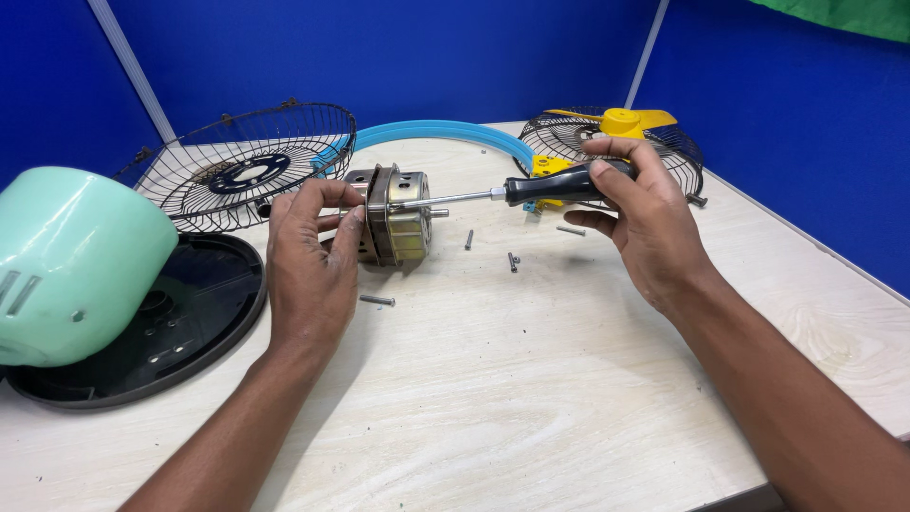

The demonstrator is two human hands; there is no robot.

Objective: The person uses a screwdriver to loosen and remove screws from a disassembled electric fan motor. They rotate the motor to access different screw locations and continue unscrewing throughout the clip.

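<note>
Two hands at work, head view. Left hand [311, 256] clamps the brass-coloured fan motor [391, 228] at table [531, 379] centre, fingers closed on its casing. Right hand [637, 213], at the motor's 3 o'clock, grips a black-handled screwdriver [512, 192], tip at the housing. Loose screws [376, 300] lie at 6 and 4 o'clock. Risk: tip slipping toward the left fingers; screws rolling off.

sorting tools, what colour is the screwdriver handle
Black, seen in the head view: screwdriver handle.
</note>
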